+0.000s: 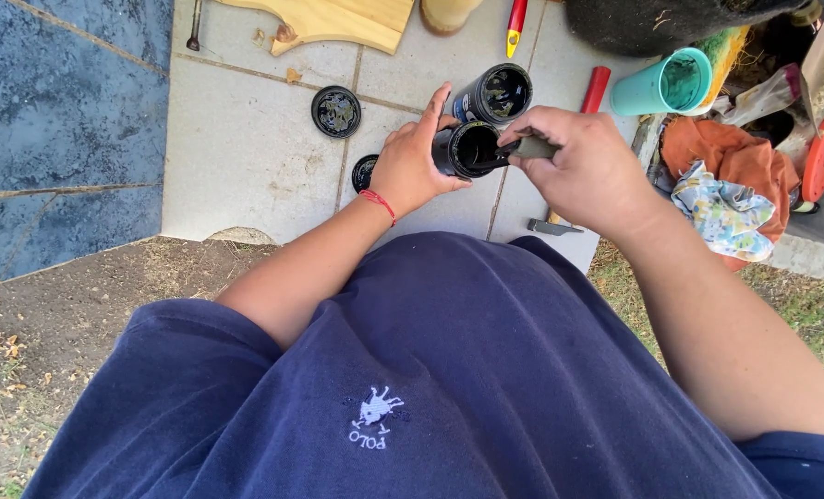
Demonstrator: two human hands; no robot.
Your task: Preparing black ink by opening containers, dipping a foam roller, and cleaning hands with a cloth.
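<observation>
My left hand (410, 166) grips a small black jar (468, 150), tilted so its open mouth faces me. My right hand (583, 166) pinches a dark-handled tool (534, 147) whose tip reaches into the jar's mouth. A red string bracelet circles my left wrist. A second open black jar (497, 93) stands on the grey paving slab (246, 157) just beyond my hands. Two black lids lie on the slab, one (336, 112) to the left and one (364, 172) partly hidden behind my left hand.
A wooden board (333, 20) lies at the top, with a red and yellow tool (515, 26) beside it. To the right are a teal cup (666, 85), a red cylinder (596, 90), orange and patterned rags (731, 185), and a red sanding disc (820, 159). Dirt and grass border the slab.
</observation>
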